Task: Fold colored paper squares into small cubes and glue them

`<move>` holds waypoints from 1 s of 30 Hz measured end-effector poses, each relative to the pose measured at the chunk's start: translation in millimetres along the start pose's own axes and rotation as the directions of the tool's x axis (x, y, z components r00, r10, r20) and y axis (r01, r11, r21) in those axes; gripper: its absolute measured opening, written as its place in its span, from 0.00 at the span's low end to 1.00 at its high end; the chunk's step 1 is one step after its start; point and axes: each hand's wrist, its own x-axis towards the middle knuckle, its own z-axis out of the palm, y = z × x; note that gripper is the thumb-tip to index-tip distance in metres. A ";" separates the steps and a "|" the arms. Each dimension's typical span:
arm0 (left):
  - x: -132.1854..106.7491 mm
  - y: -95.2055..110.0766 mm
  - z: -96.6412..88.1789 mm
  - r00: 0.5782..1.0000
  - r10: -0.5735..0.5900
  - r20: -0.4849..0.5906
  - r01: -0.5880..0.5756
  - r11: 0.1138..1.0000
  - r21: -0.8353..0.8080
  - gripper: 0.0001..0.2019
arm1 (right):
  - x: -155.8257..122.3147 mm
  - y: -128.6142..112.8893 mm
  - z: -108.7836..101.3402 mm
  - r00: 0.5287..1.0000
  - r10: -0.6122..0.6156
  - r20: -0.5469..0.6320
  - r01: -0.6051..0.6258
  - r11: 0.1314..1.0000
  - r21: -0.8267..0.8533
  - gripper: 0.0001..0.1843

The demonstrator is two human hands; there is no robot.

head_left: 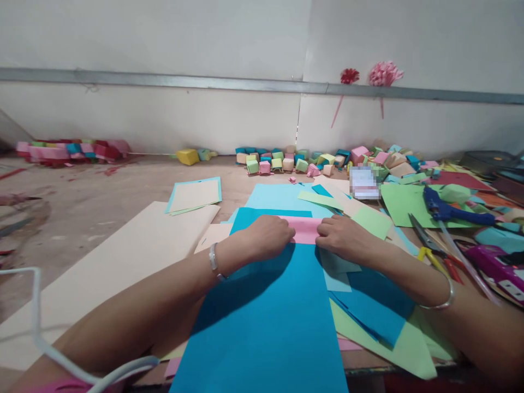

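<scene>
A pink paper strip [305, 230] stretches between my two hands, just above a large blue paper sheet [270, 316]. My left hand [270, 237] has its fingers curled closed on the strip's left end. At the other end, my right hand [339, 236] pinches the strip with bent fingers. The fingertips of both hands are partly hidden behind the knuckles. Under and around the blue sheet lie a light blue sheet [278, 195], a green paper piece [371, 221] and other coloured offcuts.
Scissors [429, 240], a blue glue gun [454, 210] and a purple tool [495, 267] lie on the right. Small paper boxes [278, 161] line the wall. A large cream sheet [123, 267] covers the left side, near a white cable [39, 322].
</scene>
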 end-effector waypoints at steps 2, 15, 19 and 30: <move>1.2 5.0 1.7 1.000 -0.022 -0.003 0.022 1.000 0.001 0.12 | -0.5 -0.1 -0.4 0.999 0.015 0.038 -0.015 1.000 -0.008 0.11; 13.5 9.0 24.8 0.993 -0.017 -0.119 0.016 1.000 -0.009 0.13 | 4.0 -4.2 4.4 0.998 -0.067 -0.007 0.068 0.988 0.142 0.10; 18.0 3.7 28.8 0.991 -0.058 -0.124 0.052 0.997 -0.056 0.13 | 6.3 -10.0 5.5 0.996 0.013 0.083 -0.031 0.975 0.221 0.10; 18.6 6.3 25.7 0.975 -0.201 -0.097 0.192 0.977 -0.091 0.13 | -1.2 -2.7 -4.9 0.993 0.029 0.112 -0.070 0.920 0.386 0.15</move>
